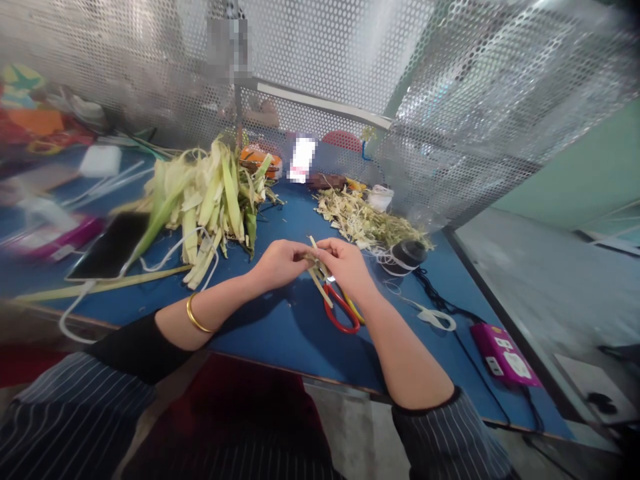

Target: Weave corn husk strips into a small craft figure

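Observation:
Over the middle of the blue table, my left hand (284, 265) and my right hand (346, 265) meet with fingertips pinched together. Between them is a narrow strip of dried husk (321, 288), one end poking up above the fingers and the rest hanging below. Scissors with red handles (345, 320) lie on the table just beneath my right hand, their blades partly hidden by it. Left of my hands a heap of pale green corn husks (200, 193) is piled up. Beyond my right hand lies a heap of husk scraps (357, 217).
A black spool with white cord (407, 257) stands to the right, near a magenta box (505, 355) at the table's (290, 340) right edge. A dark-screened tablet or phone (107, 247) with a white cable lies left. Perforated metal panels (330, 50) rise behind.

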`<state>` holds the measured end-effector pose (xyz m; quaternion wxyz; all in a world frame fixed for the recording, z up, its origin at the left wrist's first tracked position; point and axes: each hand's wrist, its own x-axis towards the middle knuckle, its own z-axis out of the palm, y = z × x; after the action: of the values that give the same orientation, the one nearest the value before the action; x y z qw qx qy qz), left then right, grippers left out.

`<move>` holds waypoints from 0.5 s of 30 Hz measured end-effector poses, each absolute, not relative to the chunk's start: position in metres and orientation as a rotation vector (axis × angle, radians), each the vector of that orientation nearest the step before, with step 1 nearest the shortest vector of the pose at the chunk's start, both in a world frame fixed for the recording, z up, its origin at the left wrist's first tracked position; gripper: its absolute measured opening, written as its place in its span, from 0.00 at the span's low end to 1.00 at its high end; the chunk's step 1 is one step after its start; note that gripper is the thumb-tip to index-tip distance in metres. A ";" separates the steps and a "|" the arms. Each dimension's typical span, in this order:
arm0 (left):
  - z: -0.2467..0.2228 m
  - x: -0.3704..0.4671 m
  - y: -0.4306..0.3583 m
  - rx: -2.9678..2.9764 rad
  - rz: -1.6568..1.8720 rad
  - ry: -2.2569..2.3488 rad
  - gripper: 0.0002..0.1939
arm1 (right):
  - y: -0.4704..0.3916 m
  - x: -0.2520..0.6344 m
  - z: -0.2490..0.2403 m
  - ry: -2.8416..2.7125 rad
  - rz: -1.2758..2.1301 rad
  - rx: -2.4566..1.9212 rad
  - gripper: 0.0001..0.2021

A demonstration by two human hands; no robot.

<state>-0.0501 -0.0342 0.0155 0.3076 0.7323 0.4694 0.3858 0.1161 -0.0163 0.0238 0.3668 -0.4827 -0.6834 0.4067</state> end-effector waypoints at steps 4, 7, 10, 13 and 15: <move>0.019 -0.048 -0.037 2.012 0.946 1.236 0.09 | -0.018 0.112 0.025 -1.569 1.195 -1.201 0.10; 0.019 -0.048 -0.038 1.953 0.880 1.172 0.09 | -0.019 0.112 0.027 -1.395 1.295 -1.161 0.08; 0.019 -0.049 -0.037 1.839 0.795 1.044 0.10 | -0.017 0.112 0.028 -1.303 1.262 -1.102 0.08; 0.020 -0.049 -0.037 1.753 0.743 0.943 0.11 | -0.016 0.112 0.029 -1.326 1.210 -1.107 0.09; 0.021 -0.049 -0.037 1.746 0.733 0.931 0.10 | -0.016 0.112 0.029 -1.371 1.193 -1.140 0.09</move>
<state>-0.0494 -0.0373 0.0206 0.4934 0.7198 0.3837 0.3020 0.1123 -0.0159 0.0292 0.4776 -0.4669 -0.5615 0.4886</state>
